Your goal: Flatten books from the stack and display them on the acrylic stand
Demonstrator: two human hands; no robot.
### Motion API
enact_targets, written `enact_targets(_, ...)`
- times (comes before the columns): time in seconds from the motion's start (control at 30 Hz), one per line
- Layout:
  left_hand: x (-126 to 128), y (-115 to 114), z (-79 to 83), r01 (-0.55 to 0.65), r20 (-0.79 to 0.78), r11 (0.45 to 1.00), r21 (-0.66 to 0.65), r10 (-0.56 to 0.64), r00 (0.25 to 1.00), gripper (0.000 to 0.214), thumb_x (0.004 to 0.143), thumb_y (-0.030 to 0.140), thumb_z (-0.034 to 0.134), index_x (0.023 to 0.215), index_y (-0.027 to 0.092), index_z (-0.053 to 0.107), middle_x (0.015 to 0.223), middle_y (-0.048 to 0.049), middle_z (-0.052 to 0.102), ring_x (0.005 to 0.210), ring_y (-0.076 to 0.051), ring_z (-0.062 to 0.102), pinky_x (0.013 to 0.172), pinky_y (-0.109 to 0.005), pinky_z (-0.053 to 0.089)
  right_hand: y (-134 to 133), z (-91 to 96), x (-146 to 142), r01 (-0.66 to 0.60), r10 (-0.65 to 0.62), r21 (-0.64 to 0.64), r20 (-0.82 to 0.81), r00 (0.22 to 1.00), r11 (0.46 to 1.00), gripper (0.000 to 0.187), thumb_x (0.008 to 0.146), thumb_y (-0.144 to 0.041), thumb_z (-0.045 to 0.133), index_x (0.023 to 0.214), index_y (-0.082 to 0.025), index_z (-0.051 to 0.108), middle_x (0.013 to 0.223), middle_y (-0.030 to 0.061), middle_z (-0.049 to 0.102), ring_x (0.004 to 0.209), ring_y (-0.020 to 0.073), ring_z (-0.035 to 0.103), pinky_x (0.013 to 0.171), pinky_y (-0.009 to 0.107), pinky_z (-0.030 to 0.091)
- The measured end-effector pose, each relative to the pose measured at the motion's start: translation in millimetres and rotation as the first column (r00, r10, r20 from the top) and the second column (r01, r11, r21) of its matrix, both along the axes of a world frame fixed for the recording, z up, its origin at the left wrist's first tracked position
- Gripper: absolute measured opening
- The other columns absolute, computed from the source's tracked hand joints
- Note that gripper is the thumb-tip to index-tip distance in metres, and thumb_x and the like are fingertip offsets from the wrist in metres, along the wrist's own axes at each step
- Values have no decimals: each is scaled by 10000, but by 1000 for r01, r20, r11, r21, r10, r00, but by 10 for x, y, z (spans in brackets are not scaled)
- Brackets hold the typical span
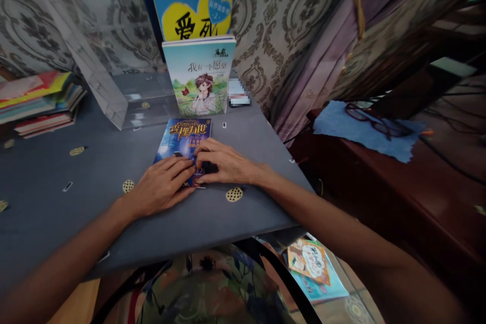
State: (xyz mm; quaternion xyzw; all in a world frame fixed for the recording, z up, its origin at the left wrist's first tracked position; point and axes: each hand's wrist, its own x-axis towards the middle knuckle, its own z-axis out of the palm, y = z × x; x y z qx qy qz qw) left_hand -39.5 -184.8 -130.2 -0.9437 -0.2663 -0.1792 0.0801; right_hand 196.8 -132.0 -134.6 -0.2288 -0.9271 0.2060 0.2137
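Note:
A blue book [186, 134] with gold lettering lies flat on the grey tablecloth, its title upside down to me. My left hand [165, 182] rests across its lower left part, fingers stretched out flat and thumb along the bottom edge. From the right, my right hand [228, 162] reaches over the book's right edge. Its fingers are bent, with the fingertips on the cover and the thumb apart from them, lower down. The two hands meet near the middle of the cover and hide its lower part.
Behind, a light green book [201, 76] and a blue-and-yellow book [193, 5] stand upright by a clear plastic stand [114, 106]. Stacked books [45, 96] lie left. Right, glasses [375, 119] rest on a blue cloth [337, 126]. Below the table lies an orange-covered book [309, 261].

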Motion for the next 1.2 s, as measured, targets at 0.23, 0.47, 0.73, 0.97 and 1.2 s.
enact_targets(0.23, -1, -38, -89, -15, 8, 1000, -23, 15, 1000, 406, 1011, 406, 474, 1299, 133, 559, 1332, -173, 630, 1286, -294, 566, 1078, -506, 478, 364, -97, 31, 245, -246, 25, 120, 962, 969, 599, 880, -582, 667, 1361, -239, 565, 1578, 160, 383, 1469, 354, 327, 1154, 626, 308)
enact_targets(0.47, 96, -136, 4, -38, -96, 999, -15, 37, 995, 427, 981, 520, 516, 1336, 290, 575, 1263, -117, 615, 1257, -314, 546, 1040, -547, 472, 531, -49, -9, 324, -335, 105, 112, 936, 940, 618, 868, -591, 677, 1319, -172, 623, 1430, 191, 525, 1333, 357, 482, 1111, 576, 380)
enact_targets(0.73, -339, -120, 82, -300, -70, 953, 48, 303, 950, 397, 1023, 453, 430, 813, 188, 637, 920, -82, 635, 935, -254, 638, 727, -359, 549, 138, -57, 5, 321, -324, -50, -63, 944, 946, 227, 945, -313, 616, 1072, -163, 729, 909, 53, 676, 788, 164, 625, 753, 294, 491)
enact_targets(0.97, -159, 84, 108, -373, -181, 927, 42, 374, 910, 286, 999, 416, 503, 1068, 165, 622, 1082, -121, 656, 1011, -293, 613, 832, -426, 525, 119, -50, -35, 242, -266, -165, -146, 953, 956, 342, 993, -341, 485, 823, -153, 713, 749, 16, 653, 675, 129, 555, 645, 255, 385)
enact_targets(1.2, 157, 179, 83, -348, -184, 937, 34, 348, 919, 331, 1010, 416, 470, 1048, 132, 635, 1053, -142, 663, 1029, -303, 602, 832, -411, 507, 173, -90, 30, 221, -288, -312, -187, 939, 924, 427, 996, -426, 446, 786, -147, 691, 713, 17, 653, 643, 131, 549, 629, 259, 397)
